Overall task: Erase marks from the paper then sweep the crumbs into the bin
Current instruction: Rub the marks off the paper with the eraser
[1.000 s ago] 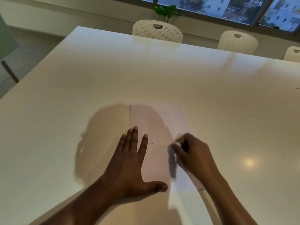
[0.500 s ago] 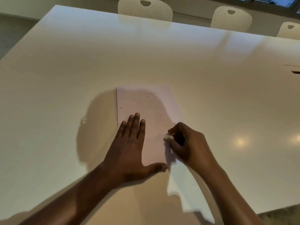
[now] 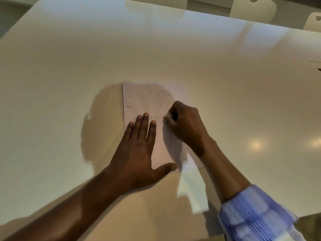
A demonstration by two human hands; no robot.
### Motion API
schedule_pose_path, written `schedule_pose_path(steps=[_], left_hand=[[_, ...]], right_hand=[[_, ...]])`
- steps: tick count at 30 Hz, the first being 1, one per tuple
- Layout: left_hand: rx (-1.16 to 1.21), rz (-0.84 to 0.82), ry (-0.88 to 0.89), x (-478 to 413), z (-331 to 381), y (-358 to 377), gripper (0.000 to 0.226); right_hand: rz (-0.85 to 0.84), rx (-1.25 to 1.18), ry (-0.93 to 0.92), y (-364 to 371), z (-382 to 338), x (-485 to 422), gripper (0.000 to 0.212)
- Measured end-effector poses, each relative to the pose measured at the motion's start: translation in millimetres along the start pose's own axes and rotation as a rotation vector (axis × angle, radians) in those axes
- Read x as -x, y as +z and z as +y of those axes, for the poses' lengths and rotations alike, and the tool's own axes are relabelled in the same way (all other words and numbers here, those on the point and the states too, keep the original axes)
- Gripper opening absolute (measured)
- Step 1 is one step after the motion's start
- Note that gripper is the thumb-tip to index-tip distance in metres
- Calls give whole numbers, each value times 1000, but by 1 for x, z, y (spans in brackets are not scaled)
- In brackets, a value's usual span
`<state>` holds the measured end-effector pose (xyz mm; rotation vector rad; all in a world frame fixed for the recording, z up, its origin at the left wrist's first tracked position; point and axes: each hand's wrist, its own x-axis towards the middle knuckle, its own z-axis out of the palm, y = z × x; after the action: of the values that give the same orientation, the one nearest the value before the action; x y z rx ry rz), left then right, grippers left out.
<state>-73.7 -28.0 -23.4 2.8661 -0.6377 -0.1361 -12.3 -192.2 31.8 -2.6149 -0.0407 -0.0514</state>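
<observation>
Left hand (image 3: pixel 139 150) spread flat pinning paper (image 3: pixel 147 101) at table (image 3: pixel 225 84) centre, right hand (image 3: pixel 185 124) pinched on eraser (image 3: pixel 167 116) at 3 o'clock; hard rubbing risks creasing unpinned far edge

A wide, glossy white table (image 3: pixel 225 70) fills the view before us, its pale top catching soft window reflections along the far edge and 2 round ceiling-light glints at the right. We see 1 sheet of paper (image 3: pixel 145 96) lying flat near the middle of the near half, long side running away from us, with a few short dark pencil marks scattered over its upper part. Our left hand (image 3: pixel 139 150) rests palm-down, fingers spread, on the sheet's lower left, the thumb at its near edge. Our right hand (image 3: pixel 185 126) presses down on the sheet's right side. A head-shaped shadow darkens the tabletop to the left of the paper.
</observation>
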Motion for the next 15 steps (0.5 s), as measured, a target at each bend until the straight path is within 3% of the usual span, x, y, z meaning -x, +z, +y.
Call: schedule_pose_path(steps=[4,7,10,15], left_hand=[[0,24,-5,0,1,0,125],[8,39,-5,-1,0,1,122],[12,50,5,0,-1,2,123],[19,47,3,0,-1,1,127]], right_hand=[[-133,16,-70,-12,12,55,11],[-135,-45,-86,-12,16,84,14],[-85,3,-98,-1,8,50,7],[-2,-7,-64,8,-4,-1,14]])
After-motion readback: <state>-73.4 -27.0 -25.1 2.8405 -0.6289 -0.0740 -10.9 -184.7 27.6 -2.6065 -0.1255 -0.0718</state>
